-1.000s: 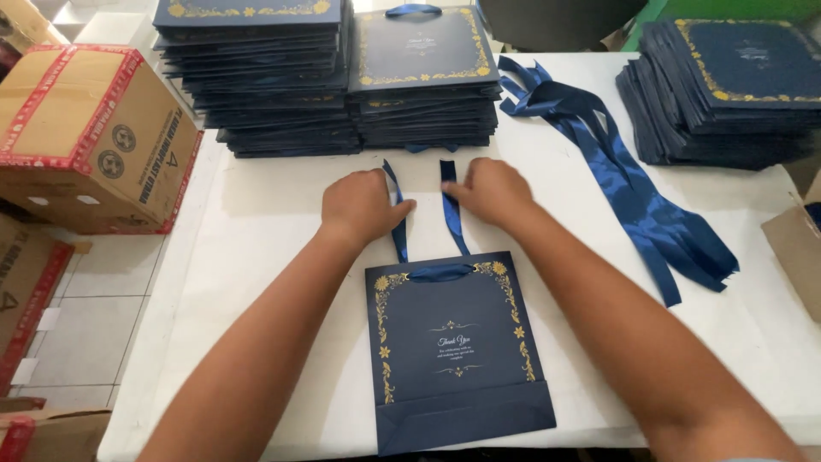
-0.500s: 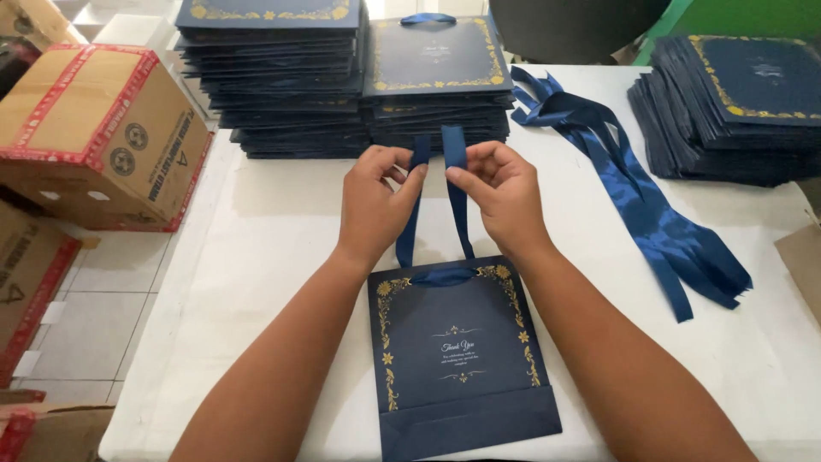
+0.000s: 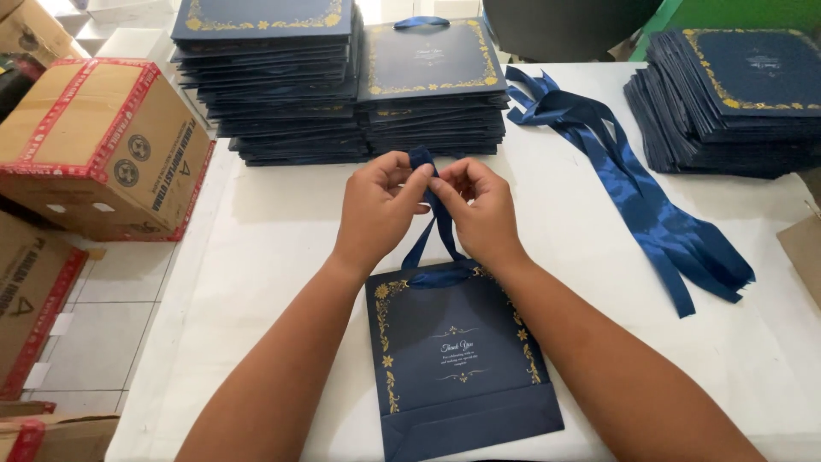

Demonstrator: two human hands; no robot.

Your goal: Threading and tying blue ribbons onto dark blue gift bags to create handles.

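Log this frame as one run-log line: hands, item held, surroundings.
left hand: pinching ribbon ends | right hand: pinching same ends | flat navy gift bag on white table | loose ribbons right | bag stacks behind

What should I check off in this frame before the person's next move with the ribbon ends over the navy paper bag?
1. Both ribbon ends in grip: ok. The left hand and right hand pinch the dark blue satin ribbon together above the bag.
2. Ribbon threaded through the bag top: ok. It runs across the upper edge of the flat navy paper gift bag with gold floral border.
3. Bag lying flat on the white table: ok.
4. Knot formed: cannot tell, fingers hide the crossing.
5. Spare blue ribbon strips apart from the hands: ok, they lie to the right.
6. Stacks of navy bags apart from the hands: ok.
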